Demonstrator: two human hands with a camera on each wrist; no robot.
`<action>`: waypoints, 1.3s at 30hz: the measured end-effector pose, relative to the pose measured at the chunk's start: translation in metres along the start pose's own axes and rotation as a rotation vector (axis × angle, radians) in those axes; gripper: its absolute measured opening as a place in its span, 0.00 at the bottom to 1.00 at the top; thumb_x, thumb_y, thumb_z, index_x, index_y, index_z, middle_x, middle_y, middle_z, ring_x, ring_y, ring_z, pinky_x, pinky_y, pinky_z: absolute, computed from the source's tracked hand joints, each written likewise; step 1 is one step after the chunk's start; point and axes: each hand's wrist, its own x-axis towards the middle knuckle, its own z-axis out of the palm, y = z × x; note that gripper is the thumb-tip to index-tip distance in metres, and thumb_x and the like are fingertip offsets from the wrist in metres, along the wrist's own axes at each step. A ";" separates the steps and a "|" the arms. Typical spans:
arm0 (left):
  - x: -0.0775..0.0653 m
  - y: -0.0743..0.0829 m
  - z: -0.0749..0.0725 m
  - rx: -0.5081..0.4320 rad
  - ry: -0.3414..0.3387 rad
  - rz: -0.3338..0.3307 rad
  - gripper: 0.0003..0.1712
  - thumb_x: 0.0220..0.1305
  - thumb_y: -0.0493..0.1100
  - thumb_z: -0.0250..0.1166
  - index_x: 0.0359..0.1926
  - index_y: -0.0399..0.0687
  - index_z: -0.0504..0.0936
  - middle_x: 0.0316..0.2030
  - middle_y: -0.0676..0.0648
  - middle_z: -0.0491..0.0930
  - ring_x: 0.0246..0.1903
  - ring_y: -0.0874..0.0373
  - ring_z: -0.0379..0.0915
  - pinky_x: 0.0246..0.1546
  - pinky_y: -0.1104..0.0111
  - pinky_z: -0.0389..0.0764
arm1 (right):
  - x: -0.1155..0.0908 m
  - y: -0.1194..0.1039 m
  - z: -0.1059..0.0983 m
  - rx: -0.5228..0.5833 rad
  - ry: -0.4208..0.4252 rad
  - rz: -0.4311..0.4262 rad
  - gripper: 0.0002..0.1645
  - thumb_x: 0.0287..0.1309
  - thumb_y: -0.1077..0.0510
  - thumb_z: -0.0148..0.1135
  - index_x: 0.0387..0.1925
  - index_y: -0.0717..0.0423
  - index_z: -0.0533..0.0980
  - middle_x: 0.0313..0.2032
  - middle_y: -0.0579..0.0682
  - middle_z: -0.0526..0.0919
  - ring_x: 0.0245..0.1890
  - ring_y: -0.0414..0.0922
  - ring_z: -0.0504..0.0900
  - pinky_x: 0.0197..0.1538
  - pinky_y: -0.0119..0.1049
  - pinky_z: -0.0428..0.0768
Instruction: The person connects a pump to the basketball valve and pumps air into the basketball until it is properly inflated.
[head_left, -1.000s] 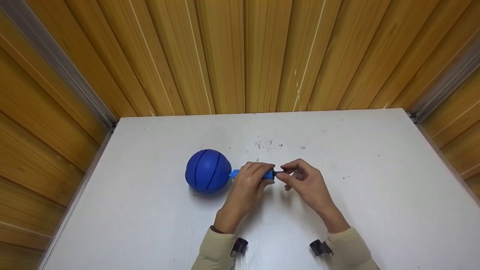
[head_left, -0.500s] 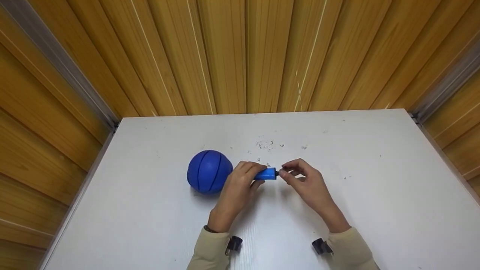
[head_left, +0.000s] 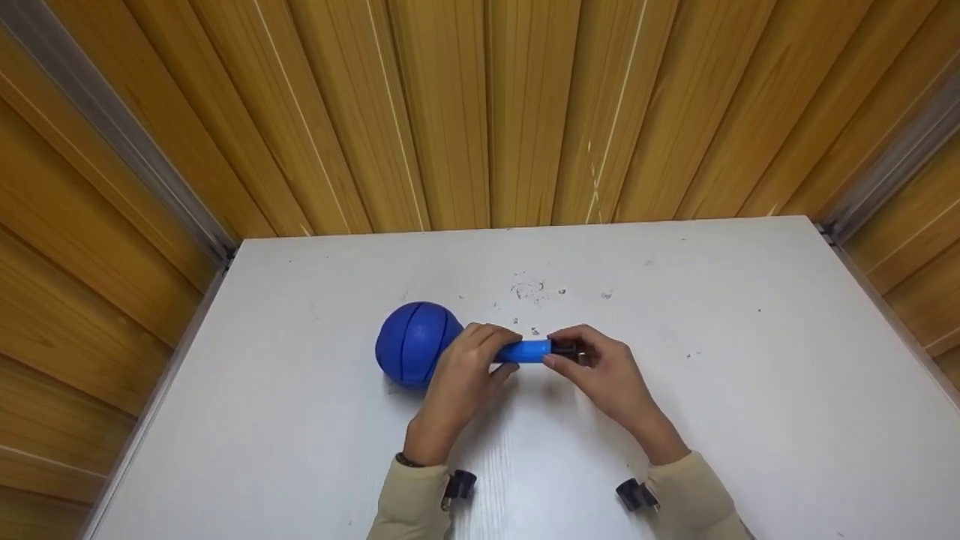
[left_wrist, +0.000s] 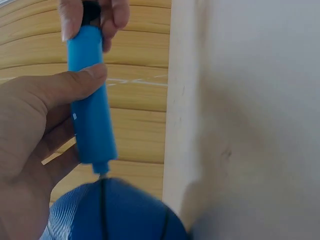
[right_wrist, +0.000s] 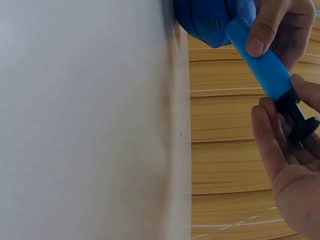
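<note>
A blue ball with dark seams (head_left: pixel 420 345) rests on the white table. A blue hand pump (head_left: pixel 529 351) lies sideways to its right, and its nozzle (left_wrist: pixel 101 167) meets the ball's surface in the left wrist view. My left hand (head_left: pixel 461 375) grips the pump's barrel near the ball, with the thumb across it. With thumb and fingertips, my right hand (head_left: pixel 604 371) pinches the barrel's other end around its black cap (right_wrist: pixel 287 100). The black T-shaped handle (right_wrist: pixel 304 129) sticks out a short way between the right palm and fingers, and nothing grips it.
The white table (head_left: pixel 262 420) bears small dark scuff marks beyond the hands. Wood-patterned panels (head_left: pixel 480 112) stand along its back and sides. Black wrist cameras (head_left: pixel 637 495) hang at both sleeves.
My left hand has slid left along the pump toward the ball, baring more of the barrel. The right fingers have shifted left from the black rod onto the barrel's end.
</note>
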 end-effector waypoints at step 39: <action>-0.007 -0.022 -0.017 0.179 0.020 -0.042 0.18 0.54 0.45 0.86 0.45 0.48 0.93 0.41 0.51 0.91 0.48 0.52 0.84 0.73 0.38 0.61 | 0.012 -0.002 0.007 -0.121 -0.127 -0.110 0.19 0.64 0.60 0.77 0.54 0.58 0.82 0.50 0.49 0.87 0.47 0.47 0.87 0.54 0.43 0.86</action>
